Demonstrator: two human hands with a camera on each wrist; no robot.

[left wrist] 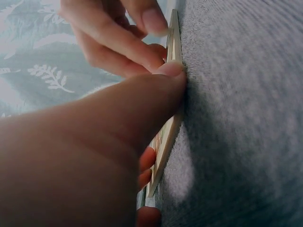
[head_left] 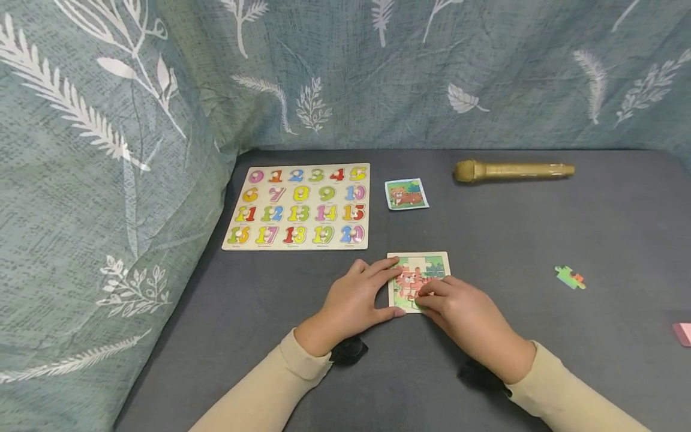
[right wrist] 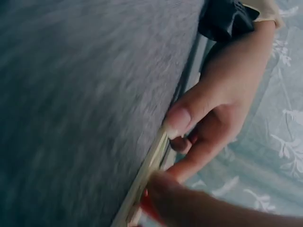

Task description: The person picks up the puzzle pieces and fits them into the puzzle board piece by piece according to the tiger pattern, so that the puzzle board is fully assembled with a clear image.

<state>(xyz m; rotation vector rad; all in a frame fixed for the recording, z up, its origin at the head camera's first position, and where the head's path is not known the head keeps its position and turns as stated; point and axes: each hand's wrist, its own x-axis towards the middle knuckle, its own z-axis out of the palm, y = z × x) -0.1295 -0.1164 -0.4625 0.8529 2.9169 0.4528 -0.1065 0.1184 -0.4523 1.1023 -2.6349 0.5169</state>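
Note:
A small square jigsaw puzzle board (head_left: 445, 263) with a pale wooden frame lies on the dark table, its picture an orange animal on green. Bare wood shows in a gap at its top middle. My left hand (head_left: 353, 300) holds the board's left side, thumb at the near corner and fingers along the far left. Over the board's near part, my right hand (head_left: 469, 309) pinches a puzzle piece (head_left: 412, 302) between thumb and fingers. Those fingers partly hide the piece. In the left wrist view, the left thumb (left wrist: 165, 80) presses the frame's edge.
A loose green and orange puzzle piece (head_left: 568, 277) lies to the right. Behind the board is a small picture card (head_left: 407, 194). A wooden number board (head_left: 302, 246) stands at back left, a gold microphone (head_left: 513, 171) at back right. A pink block (head_left: 683, 333) shows at the right edge.

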